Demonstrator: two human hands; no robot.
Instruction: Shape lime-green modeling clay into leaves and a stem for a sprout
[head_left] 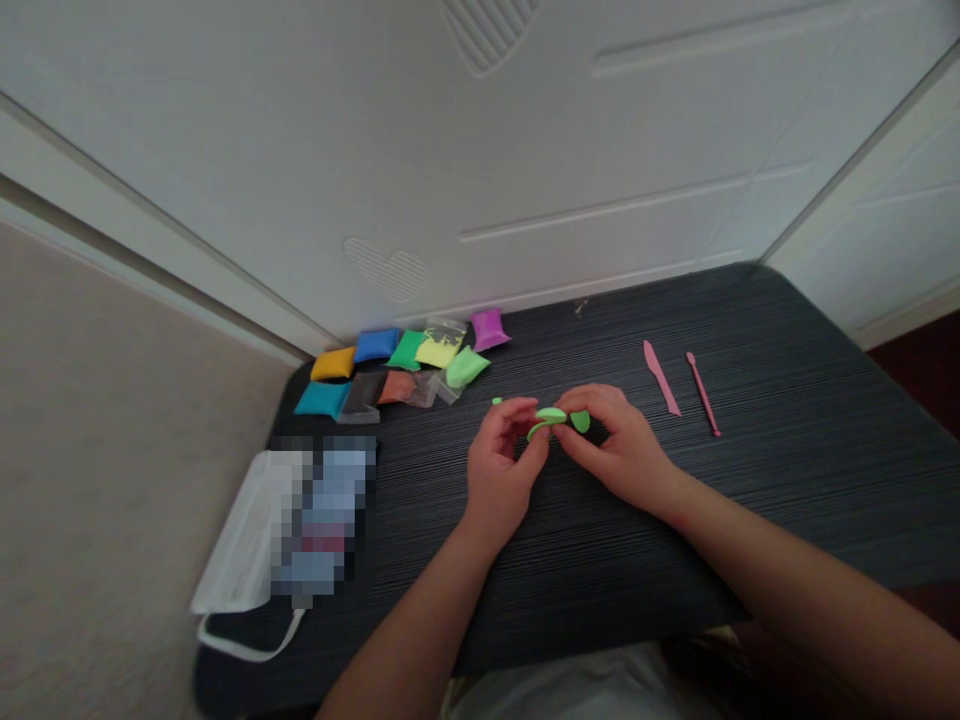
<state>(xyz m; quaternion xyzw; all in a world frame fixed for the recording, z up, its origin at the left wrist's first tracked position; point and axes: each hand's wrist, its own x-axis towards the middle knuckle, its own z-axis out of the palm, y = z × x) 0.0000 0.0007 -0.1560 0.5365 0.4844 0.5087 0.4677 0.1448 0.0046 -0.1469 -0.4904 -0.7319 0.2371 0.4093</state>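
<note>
Head view: hands (551, 440) pinch smooth, curved green clay (551, 414).

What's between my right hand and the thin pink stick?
The head view shows the pink knife lying between your right hand and the thin stick.

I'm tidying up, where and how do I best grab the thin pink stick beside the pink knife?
Probably pinch the thin pink stick mid-shaft, from above and across its length: it lies flat, and its slim, straight shaft sits between two wider ends.
</note>
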